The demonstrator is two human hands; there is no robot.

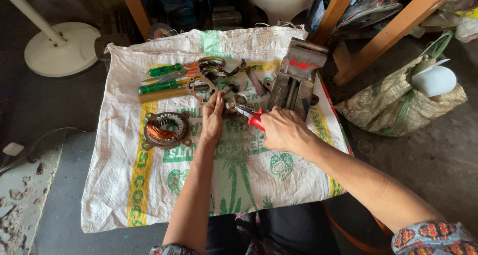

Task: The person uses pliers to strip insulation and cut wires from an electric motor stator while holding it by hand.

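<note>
Workshop floor scene, grimy concrete all round, with a white woven sack (149, 185) spread over a small table as a work mat. Near the middle of the sack, a bit toward its far edge, the left hand (213, 119) pins down a small metal part (232, 103), fingers pressed flat on and beside it. The right hand (283, 130) is wrapped tight around red-handled pliers (253, 116), whose nose pokes right into that same part. So my read: this is the gripping or pulling bit, getting something loose from the part while the other hand steadies it. What exactly the plier tips have hold of I can't tell, too small.

Next move probably needs a firm squeeze and a steady pull or twist, with the left hand holding hard so the piece doesn't skid on the slick sack.

Other stuff: a motor stator with copper windings (165, 130) sits toward the sack's left edge, apart from both hands. Green-handled screwdrivers (162, 78) and a flat metal bracket (200, 86) lie along the far edge. A grey bench vise (297, 76) stands at the far right corner, just beyond the right hand.
</note>
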